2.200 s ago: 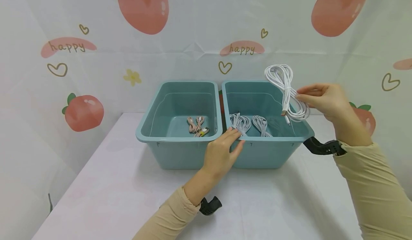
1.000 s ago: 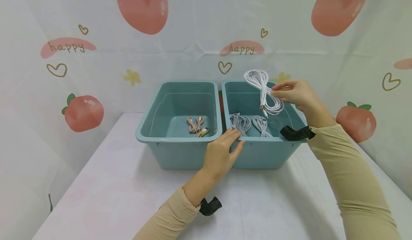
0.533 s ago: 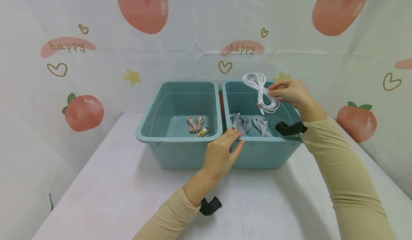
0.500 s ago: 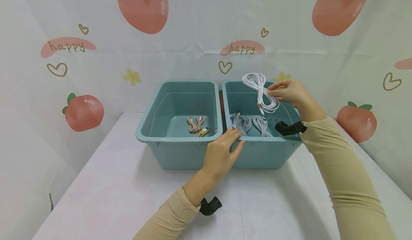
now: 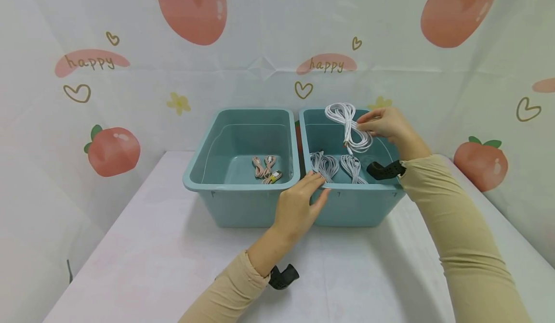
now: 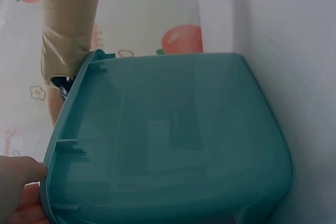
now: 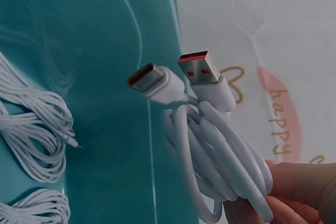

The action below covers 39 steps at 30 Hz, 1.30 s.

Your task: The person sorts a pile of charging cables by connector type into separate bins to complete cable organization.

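My right hand (image 5: 388,123) pinches a coiled white USB cable (image 5: 349,128), which hangs over the right teal bin (image 5: 364,207). In the right wrist view, the cable's USB-A plug (image 7: 199,67) has an orange tongue, and a smaller flat USB-C plug (image 7: 157,83) sticks out beside it. My left hand (image 5: 297,202) holds the front rim of that bin near its left corner; the left wrist view shows the thumb (image 6: 34,170) against the rim. Inside lie a coiled grey-white cable (image 5: 327,166) and a white one (image 5: 351,169).
A matching left teal bin (image 5: 238,207) stands close beside it, holding several small pinkish cables (image 5: 262,168), one with a yellow tag. Both bins stand on a white-covered table (image 5: 173,275), in front of a printed backdrop (image 5: 260,39).
My right hand has carried the white USB cable leftward from the right bin's outer side to over the bin, then slightly down. The left hand has kept its place on the rim.
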Each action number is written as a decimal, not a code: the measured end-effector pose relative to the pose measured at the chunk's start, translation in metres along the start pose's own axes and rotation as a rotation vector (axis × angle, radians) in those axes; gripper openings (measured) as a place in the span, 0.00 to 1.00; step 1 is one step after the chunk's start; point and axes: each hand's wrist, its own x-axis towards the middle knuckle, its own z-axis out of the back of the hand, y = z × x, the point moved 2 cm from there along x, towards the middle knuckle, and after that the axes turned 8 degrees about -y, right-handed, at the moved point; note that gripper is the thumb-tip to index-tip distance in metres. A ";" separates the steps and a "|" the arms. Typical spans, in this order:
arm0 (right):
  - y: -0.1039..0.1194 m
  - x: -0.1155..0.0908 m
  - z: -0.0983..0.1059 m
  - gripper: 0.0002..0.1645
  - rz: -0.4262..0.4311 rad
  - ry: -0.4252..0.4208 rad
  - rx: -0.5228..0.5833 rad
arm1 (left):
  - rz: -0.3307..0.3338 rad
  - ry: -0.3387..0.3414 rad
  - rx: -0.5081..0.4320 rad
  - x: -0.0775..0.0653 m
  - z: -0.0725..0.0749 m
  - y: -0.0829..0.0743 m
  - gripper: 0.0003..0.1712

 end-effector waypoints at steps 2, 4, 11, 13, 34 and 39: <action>0.000 0.000 -0.002 0.18 -0.001 0.008 -0.001 | 0.000 0.001 0.001 0.000 0.000 0.000 0.13; 0.000 0.000 -0.003 0.19 0.001 0.011 -0.009 | -0.001 0.000 0.004 0.000 0.000 0.000 0.13; 0.001 -0.001 -0.008 0.22 0.000 0.004 -0.089 | -0.005 -0.007 0.004 0.000 -0.001 0.000 0.13; 0.000 -0.001 -0.009 0.22 -0.002 0.002 -0.106 | -0.006 -0.009 0.004 0.000 0.000 0.000 0.13; -0.005 0.003 -0.014 0.20 -0.015 0.016 -0.174 | -0.003 -0.016 0.009 0.000 0.000 0.000 0.12; -0.005 0.003 -0.014 0.20 -0.022 0.018 -0.154 | -0.006 -0.019 0.012 0.000 -0.001 0.000 0.12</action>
